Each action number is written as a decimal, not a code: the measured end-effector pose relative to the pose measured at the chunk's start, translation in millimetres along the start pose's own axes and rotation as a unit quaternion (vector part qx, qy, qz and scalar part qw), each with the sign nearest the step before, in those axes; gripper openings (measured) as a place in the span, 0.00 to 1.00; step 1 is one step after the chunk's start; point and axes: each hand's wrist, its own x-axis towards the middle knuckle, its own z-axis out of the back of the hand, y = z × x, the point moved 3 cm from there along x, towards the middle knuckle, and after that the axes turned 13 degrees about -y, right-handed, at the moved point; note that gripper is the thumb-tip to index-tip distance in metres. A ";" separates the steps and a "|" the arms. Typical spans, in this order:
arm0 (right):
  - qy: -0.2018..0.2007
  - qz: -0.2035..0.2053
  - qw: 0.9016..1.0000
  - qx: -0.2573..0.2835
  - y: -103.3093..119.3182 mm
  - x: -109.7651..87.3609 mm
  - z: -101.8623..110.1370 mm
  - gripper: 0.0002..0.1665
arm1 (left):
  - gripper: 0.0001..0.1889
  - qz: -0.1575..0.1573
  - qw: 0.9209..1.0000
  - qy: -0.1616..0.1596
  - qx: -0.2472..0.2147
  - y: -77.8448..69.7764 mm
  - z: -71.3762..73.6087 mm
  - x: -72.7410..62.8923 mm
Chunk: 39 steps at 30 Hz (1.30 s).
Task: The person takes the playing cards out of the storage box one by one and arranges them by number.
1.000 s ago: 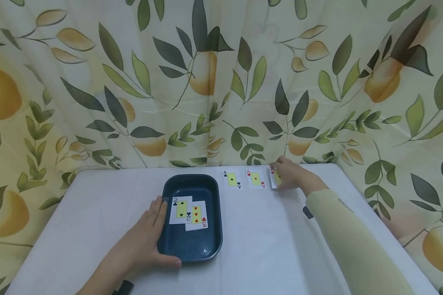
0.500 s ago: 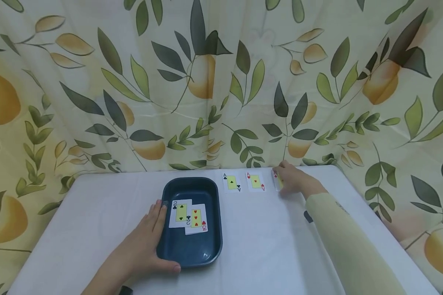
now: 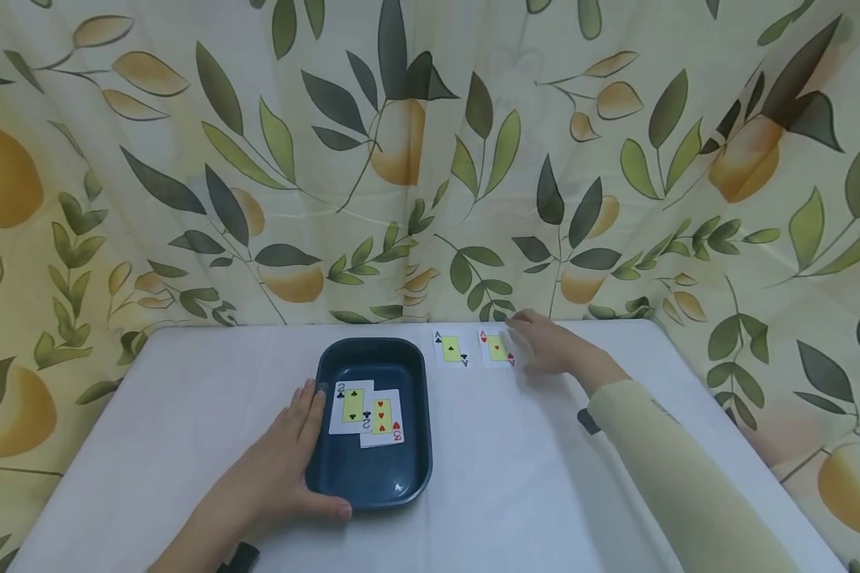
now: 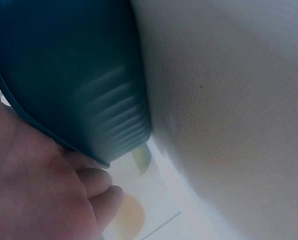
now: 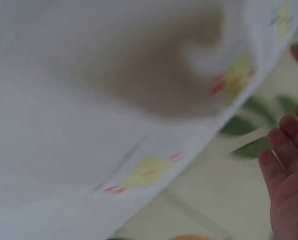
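Note:
My left hand (image 3: 279,454) lies along the left side of a dark blue tray (image 3: 394,493), fingers straight at the rim and thumb by its near edge. Inside the tray, a two of clubs (image 3: 349,407) overlaps a hearts playing card (image 3: 383,426). My right hand (image 3: 555,344) is at the table's far edge, fingers loosely bent with nothing in them, just right of an ace of hearts (image 3: 497,347). In the right wrist view, a third card with red marks (image 5: 148,172) lies flat on the cloth; in the head view the hand hides it.
An ace of clubs (image 3: 450,348) lies between the tray and the ace of hearts. White cloth (image 3: 502,469) covers the table. A curtain (image 3: 430,239) printed with leaves and fruit hangs right behind the far edge.
My right hand has let go of the third card at the right end of the row and shifted left toward the ace of hearts. My left hand has stayed at the tray.

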 end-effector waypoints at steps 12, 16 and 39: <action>-0.039 0.205 0.975 0.080 183.8 -4.8 7.3 0.48 | 0.80 -0.002 1.000 0.008 0.002 0.6 0.5 2.8; -0.006 0.222 0.973 0.067 213.2 -3.8 -13.6 0.48 | 0.80 -0.014 1.000 0.010 0.006 2.1 0.1 3.9; 0.056 0.240 0.968 -0.047 255.3 -4.5 -62.3 0.52 | 0.79 -0.023 1.000 0.011 -0.006 4.1 0.1 2.5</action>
